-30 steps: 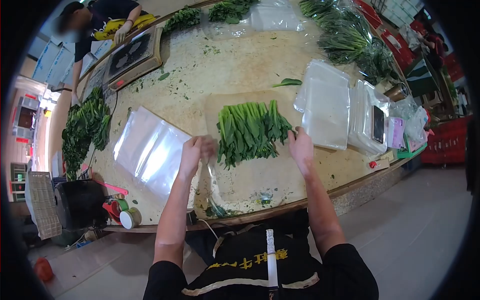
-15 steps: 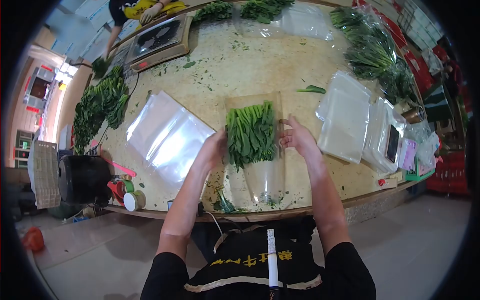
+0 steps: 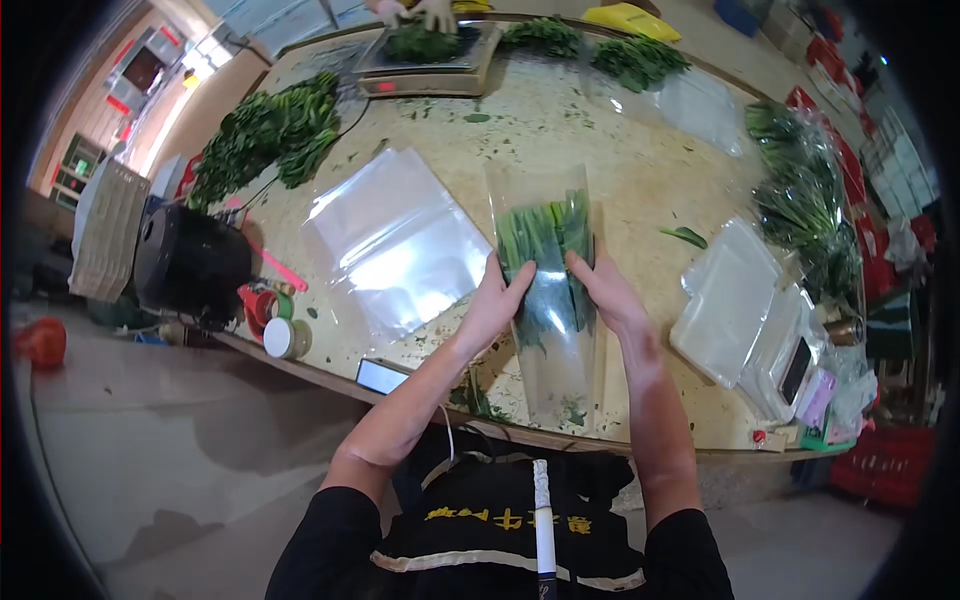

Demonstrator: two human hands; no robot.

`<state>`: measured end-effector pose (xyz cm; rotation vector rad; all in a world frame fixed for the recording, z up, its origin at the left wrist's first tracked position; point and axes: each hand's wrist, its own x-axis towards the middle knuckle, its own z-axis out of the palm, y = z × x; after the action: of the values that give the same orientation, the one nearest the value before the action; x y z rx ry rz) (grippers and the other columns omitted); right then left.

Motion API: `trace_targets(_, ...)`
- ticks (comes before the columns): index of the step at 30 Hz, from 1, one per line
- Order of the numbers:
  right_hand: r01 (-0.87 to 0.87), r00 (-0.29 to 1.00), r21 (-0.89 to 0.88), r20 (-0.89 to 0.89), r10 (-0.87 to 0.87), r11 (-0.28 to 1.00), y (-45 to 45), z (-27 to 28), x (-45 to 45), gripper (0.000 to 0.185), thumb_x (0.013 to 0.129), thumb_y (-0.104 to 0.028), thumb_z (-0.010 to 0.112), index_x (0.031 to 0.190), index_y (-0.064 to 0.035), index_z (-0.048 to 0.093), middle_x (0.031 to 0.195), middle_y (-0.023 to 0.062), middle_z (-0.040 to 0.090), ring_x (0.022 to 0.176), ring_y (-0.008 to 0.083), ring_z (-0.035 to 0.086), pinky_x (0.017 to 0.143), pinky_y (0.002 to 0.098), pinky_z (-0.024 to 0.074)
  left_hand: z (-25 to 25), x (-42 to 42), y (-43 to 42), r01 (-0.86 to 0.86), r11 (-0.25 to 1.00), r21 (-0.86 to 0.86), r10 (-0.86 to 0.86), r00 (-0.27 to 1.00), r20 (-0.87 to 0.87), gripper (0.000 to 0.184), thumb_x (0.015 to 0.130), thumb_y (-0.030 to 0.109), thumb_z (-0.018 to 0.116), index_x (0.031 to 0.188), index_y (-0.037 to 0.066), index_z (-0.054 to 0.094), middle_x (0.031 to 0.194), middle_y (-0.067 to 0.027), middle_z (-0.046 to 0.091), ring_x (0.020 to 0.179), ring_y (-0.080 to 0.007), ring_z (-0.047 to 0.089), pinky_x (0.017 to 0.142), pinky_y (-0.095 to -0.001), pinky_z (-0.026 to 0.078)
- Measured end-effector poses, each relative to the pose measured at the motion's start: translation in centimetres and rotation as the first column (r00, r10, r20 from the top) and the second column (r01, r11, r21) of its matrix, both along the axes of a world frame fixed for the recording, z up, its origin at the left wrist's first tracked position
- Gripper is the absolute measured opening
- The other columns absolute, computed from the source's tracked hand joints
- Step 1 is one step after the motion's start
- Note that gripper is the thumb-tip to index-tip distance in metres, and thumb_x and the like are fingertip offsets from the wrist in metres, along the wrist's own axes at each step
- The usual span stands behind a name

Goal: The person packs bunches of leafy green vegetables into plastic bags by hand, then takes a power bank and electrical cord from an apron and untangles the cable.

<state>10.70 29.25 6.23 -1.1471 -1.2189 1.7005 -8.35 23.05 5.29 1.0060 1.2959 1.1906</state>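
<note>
A bundle of leafy greens (image 3: 543,228) lies inside a clear plastic bag (image 3: 556,385) on the table in front of me, cut stems toward the far end. My left hand (image 3: 497,300) grips the bag's left side, its thumb pressed on the front. On the opposite side, my right hand (image 3: 607,290) holds the bag in the same way, thumb on top. Fingers of both hands are partly hidden behind the bag. Left of it lies a pile of flat clear bags (image 3: 405,240), close to my left hand.
At the back, another person's gloved hands (image 3: 433,14) touch greens on a scale (image 3: 480,78). Loose greens (image 3: 270,135) lie at left, near a black container (image 3: 190,262) and tape rolls (image 3: 285,338). Bagged greens (image 3: 800,200), more clear bags (image 3: 725,305) and a phone (image 3: 796,370) sit at right.
My hands have closed in on the bag's sides and now grip it; my right hand was apart from it. The view has shifted. Greens now lie on the scale, under the other person's hands.
</note>
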Motion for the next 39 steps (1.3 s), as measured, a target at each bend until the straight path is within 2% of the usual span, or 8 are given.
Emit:
trace_targets(5, -0.165, 0.982, 0.180, 0.121, 0.145, 0.970, -0.9, 1.9, -3.1, 0.077, 0.090, -0.024, 0.079, 0.147, 0.0051, 0.037, 0.134, 0.0168, 0.060, 0.119, 0.0227, 0.060, 0.103, 0.0339, 0.0486, 1.3, -0.8, -2.4, -0.087, 0.985, 0.150, 0.109, 0.983, -0.149, 0.069, 0.105, 0.027, 0.058, 0.150, -0.009, 0.020, 0.144, -0.0260, 0.046, 0.137, -0.0302, 0.046, 0.115, -0.0382, 0.037)
trace_targets(7, -0.188, 0.982, 0.014, 0.021, 0.187, 0.982, -0.5, 1.7, -3.5, 0.078, 0.085, -0.018, 0.083, 0.146, 0.0047, 0.040, 0.132, 0.0151, 0.062, 0.116, 0.0219, 0.063, 0.100, 0.0334, 0.0515, 2.8, -2.3, -3.2, -0.009, 0.995, 0.097, 0.006, 0.999, 0.033, 0.069, 0.106, 0.028, 0.057, 0.151, -0.008, 0.020, 0.144, -0.0258, 0.046, 0.137, -0.0300, 0.046, 0.115, -0.0378, 0.036)
trace_targets(12, -0.355, 0.933, -0.186, -0.139, 0.333, 0.916, 0.6, -0.4, -3.4, 0.067, 0.089, -0.014, 0.077, 0.144, 0.0050, 0.045, 0.131, 0.0126, 0.064, 0.114, 0.0199, 0.065, 0.098, 0.0325, 0.0531, 1.2, -8.2, -5.1, 0.182, 0.981, -0.074, -0.188, 0.978, -0.086, 0.070, 0.105, 0.046, 0.052, 0.149, -0.007, 0.039, 0.135, -0.0255, 0.059, 0.125, -0.0323, 0.058, 0.108, -0.0377, 0.045)
trace_targets(14, -0.447, 0.889, -0.272, -0.240, 0.390, 0.852, 0.3, -1.1, -3.0, 0.066, 0.090, -0.013, 0.074, 0.146, 0.0055, 0.044, 0.133, 0.0125, 0.062, 0.117, 0.0196, 0.064, 0.101, 0.0327, 0.0514, -0.7, -13.0, -5.2, 0.233, 0.972, -0.017, -0.176, 0.680, -0.712, 0.064, 0.100, 0.040, 0.061, 0.141, -0.008, 0.050, 0.137, -0.0271, 0.058, 0.123, -0.0389, 0.058, 0.109, -0.0406, 0.045)
trace_targets(17, -0.547, 0.835, -0.191, -0.196, 0.514, 0.815, -0.8, -0.4, -3.3, 0.072, 0.089, -0.016, 0.075, 0.148, 0.0062, 0.042, 0.136, 0.0130, 0.061, 0.121, 0.0199, 0.061, 0.106, 0.0336, 0.0476, -3.8, -17.8, -5.4, 0.214, 0.977, -0.011, -0.073, 0.282, -0.957, 0.050, 0.083, 0.023, 0.074, 0.123, -0.005, 0.059, 0.128, -0.0234, 0.061, 0.120, -0.0379, 0.057, 0.106, -0.0445, 0.048)
trace_targets(27, -0.637, 0.746, -0.249, 0.038, 0.665, 0.730, -3.0, -3.4, -3.8, 0.084, 0.080, -0.024, 0.085, 0.146, 0.0076, 0.043, 0.135, 0.0129, 0.061, 0.123, 0.0204, 0.058, 0.109, 0.0343, 0.0432, -7.1, -19.4, -4.3, 0.267, 0.959, -0.092, -0.120, 0.090, -0.989, 0.032, 0.081, 0.011, 0.066, 0.111, 0.000, 0.061, 0.115, -0.0177, 0.060, 0.113, -0.0338, 0.058, 0.092, -0.0426, 0.055)
trace_targets(30, -0.626, 0.767, -0.237, -0.019, 0.641, 0.743, -3.1, -3.0, -3.7, 0.085, 0.079, -0.024, 0.085, 0.145, 0.0078, 0.043, 0.134, 0.0135, 0.061, 0.123, 0.0202, 0.058, 0.109, 0.0345, 0.0429, -6.5, -19.4, -4.1, 0.227, 0.969, -0.098, -0.141, 0.180, -0.973, 0.030, 0.082, 0.011, 0.065, 0.110, 0.000, 0.063, 0.113, -0.0172, 0.060, 0.113, -0.0330, 0.058, 0.093, -0.0437, 0.054)
trace_targets(39, -0.575, 0.795, -0.201, 0.093, 0.600, 0.793, -3.3, -3.8, -3.3, 0.086, 0.078, -0.023, 0.086, 0.146, 0.0072, 0.043, 0.133, 0.0137, 0.062, 0.122, 0.0206, 0.058, 0.109, 0.0341, 0.0422, -6.8, -19.1, -4.4, 0.290, 0.957, -0.024, -0.061, 0.119, -0.991, 0.022, 0.082, 0.013, 0.064, 0.101, 0.001, 0.066, 0.103, -0.0163, 0.064, 0.104, -0.0334, 0.063, 0.089, -0.0450, 0.055)
